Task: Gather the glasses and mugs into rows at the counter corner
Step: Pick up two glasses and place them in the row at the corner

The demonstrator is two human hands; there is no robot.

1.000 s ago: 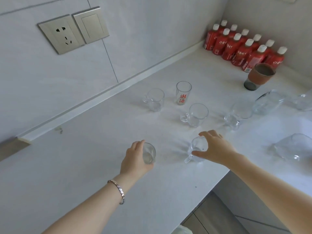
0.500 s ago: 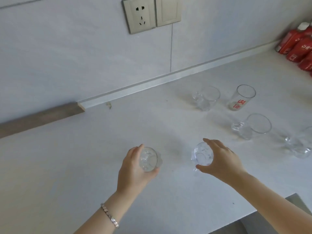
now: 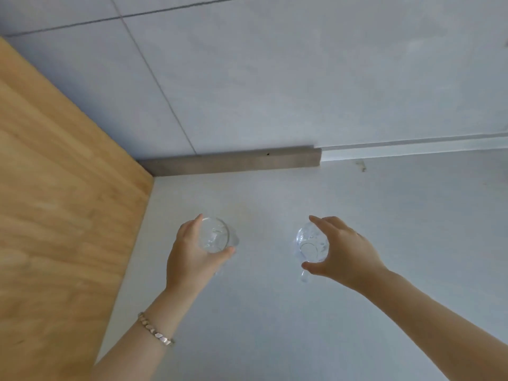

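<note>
My left hand (image 3: 192,257) grips a small clear glass (image 3: 214,235) from its left side, over the white counter (image 3: 275,325). To its right, my right hand (image 3: 341,251) holds a clear glass mug (image 3: 309,244) from the right; its handle pokes out below my thumb. Both are seen from above and sit a short way in front of the counter's back left corner (image 3: 155,177). Whether they rest on the counter or hang just above it, I cannot tell. The other glasses and mugs are out of view.
A wooden panel (image 3: 60,202) walls off the counter on the left. A grey strip (image 3: 231,162) runs along the foot of the tiled back wall (image 3: 275,78). A metal bracelet (image 3: 155,329) is on my left wrist.
Both hands have carried the glass and the mug leftward along the counter. The view has swung left with them: socket, bottles and other glasses have gone, and the wooden panel and corner have appeared.
</note>
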